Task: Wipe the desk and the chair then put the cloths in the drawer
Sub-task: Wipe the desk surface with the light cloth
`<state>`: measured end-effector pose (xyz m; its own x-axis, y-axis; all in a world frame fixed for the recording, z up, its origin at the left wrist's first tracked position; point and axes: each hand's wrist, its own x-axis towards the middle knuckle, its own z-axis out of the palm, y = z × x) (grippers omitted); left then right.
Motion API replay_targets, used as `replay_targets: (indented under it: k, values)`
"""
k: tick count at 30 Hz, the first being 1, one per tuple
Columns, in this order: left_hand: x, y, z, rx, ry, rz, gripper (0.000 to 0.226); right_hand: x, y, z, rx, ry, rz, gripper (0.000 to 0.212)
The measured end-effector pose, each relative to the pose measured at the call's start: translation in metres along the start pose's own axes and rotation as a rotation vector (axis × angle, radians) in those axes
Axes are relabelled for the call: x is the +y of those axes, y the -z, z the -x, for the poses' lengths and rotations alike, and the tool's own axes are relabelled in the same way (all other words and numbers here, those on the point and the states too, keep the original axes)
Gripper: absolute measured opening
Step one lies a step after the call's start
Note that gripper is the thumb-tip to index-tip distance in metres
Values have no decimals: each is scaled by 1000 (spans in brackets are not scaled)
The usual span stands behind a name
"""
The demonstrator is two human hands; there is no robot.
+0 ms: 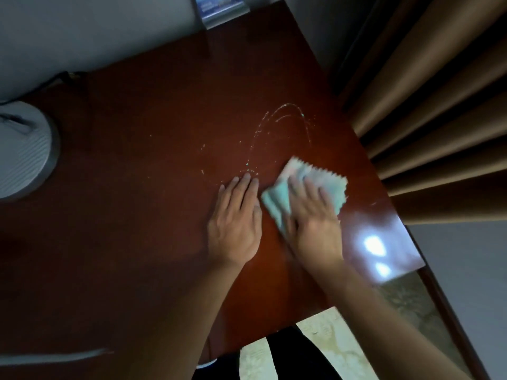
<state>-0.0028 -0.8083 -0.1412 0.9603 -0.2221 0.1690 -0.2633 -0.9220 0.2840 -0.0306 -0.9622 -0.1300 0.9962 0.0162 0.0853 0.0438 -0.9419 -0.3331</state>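
Note:
A dark red-brown wooden desk [153, 111] fills the view. On its right half lies a folded pale green cloth [323, 178] with a zigzag edge. My right hand [312, 215] presses flat on the cloth with straight fingers and looks blurred. My left hand [236, 218] rests flat on the bare desk just left of the cloth, fingers straight. Thin curved streaks of water drops [282, 116] shine on the wood beyond the hands. No chair, drawer or second cloth shows.
A round white and grey lamp base [24, 149] with a cord stands at the desk's left edge. A blue-fronted stand [222, 10] sits at the far edge by the wall. Brown curtains [428, 105] hang right of the desk. Pale tiled floor [315, 341] lies below the near edge.

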Motion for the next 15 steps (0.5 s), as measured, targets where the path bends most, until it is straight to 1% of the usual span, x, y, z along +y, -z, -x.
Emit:
replay_targets:
  k: [2,3,4,7,10,12,13,14,15]
  values:
    - [0,4,0,-26,-3,42,40,-13,-1,-21,17,-194,-25,44]
    - [-1,6,1,-38,-15,65,40,-24,-4,-19,14,-230,-24,45]
    - [-4,9,1,-44,-20,98,40,-36,-8,-10,10,-209,-11,45]
    - [-21,22,5,-72,45,206,46,-69,-18,48,-31,-33,37,46]
    - [-49,42,17,-86,-7,212,46,-98,-24,86,-109,122,23,41]
    - [-78,54,19,-76,-28,183,46,-120,-34,77,-151,280,-13,40]
    - [-92,59,16,-57,1,176,46,-127,-39,61,-169,337,-16,43]
    - [-105,63,10,-26,52,174,45,-129,-42,38,-162,356,4,48]
    - [-117,64,2,2,100,171,45,-129,-46,11,-129,324,36,53]
